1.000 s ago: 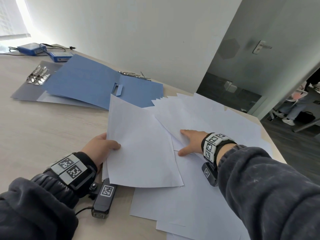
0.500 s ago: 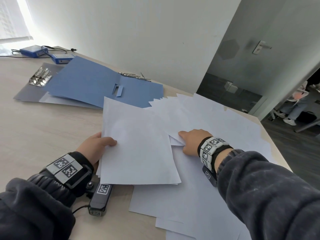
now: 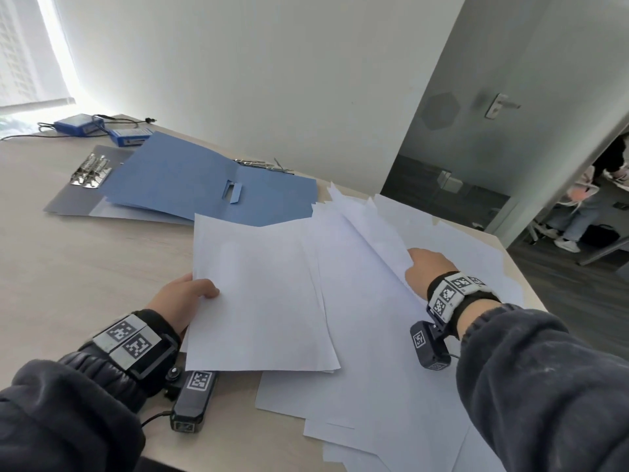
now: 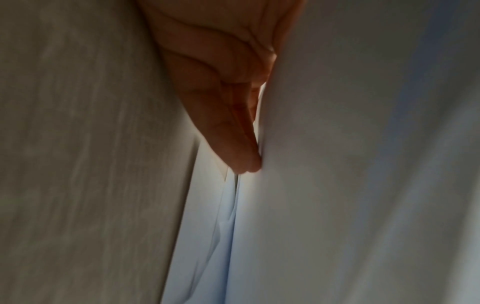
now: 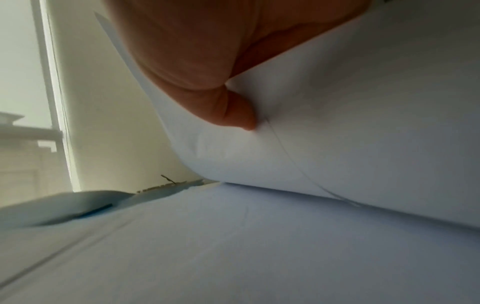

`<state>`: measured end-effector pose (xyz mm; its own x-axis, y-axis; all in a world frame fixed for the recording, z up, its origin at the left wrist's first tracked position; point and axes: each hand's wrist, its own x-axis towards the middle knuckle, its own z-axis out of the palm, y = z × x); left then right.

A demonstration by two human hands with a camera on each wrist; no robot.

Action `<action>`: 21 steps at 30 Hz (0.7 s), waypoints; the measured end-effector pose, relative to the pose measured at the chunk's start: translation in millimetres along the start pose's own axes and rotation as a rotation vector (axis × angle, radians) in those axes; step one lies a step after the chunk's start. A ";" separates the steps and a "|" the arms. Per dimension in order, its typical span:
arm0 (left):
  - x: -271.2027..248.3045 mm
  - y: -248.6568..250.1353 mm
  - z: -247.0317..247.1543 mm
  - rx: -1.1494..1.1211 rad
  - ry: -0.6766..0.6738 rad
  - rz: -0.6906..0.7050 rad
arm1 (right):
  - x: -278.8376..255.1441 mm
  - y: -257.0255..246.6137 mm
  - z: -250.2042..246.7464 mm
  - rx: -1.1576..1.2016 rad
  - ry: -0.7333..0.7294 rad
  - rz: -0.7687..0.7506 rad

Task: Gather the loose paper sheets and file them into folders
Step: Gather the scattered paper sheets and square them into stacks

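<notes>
White wall is rising behind the pale wooden bench (image 3: 68,260), and a grey door is standing at the right. Loose white sheets (image 3: 391,386) are sprawling across the right half of the bench, overlapping untidily. An open blue folder (image 3: 190,185) is lying flat at the far left, its metal clip (image 3: 90,170) showing, with 2 small blue boxes (image 3: 102,129) sitting beyond it near the window. The left hand (image 3: 180,301) is gripping a thin stack of sheets (image 3: 258,294) by its left edge, thumb on top, fingers underneath. The right hand (image 3: 427,272) is lifting the edge of several curled sheets (image 3: 371,233), thumb pinching them against fingers hidden behind the paper.
</notes>
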<state>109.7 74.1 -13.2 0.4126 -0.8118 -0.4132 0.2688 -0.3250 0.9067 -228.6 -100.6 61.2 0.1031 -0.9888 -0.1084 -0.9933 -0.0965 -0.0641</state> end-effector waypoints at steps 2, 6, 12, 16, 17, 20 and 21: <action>-4.7 -1.8 6.5 0.016 -0.019 -0.015 | -10.5 -2.4 -3.5 0.058 -0.010 -0.037; -12.9 -9.2 29.2 -0.024 -0.048 -0.058 | -44.2 -26.6 1.3 0.027 -0.098 -0.181; -18.4 -17.7 52.8 -0.140 -0.136 -0.121 | -102.2 -72.4 26.6 -0.240 -0.242 -0.454; -20.4 -16.8 52.6 -0.017 -0.134 -0.068 | -113.6 -73.6 43.2 -0.219 -0.288 -0.541; -17.7 -18.6 51.7 0.001 -0.125 -0.064 | -113.5 -71.1 40.9 -0.164 -0.322 -0.533; -11.7 -22.3 50.7 0.016 -0.118 -0.050 | -100.0 -56.3 30.2 0.033 -0.324 -0.432; -10.8 -22.4 50.5 0.011 -0.113 -0.052 | -90.9 -48.8 27.9 0.070 -0.282 -0.391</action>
<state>55.2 65.6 -24.9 0.2974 -0.8429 -0.4484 0.2777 -0.3729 0.8853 -188.0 -2.8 46.6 0.4875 -0.8098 -0.3264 -0.8724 -0.4367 -0.2194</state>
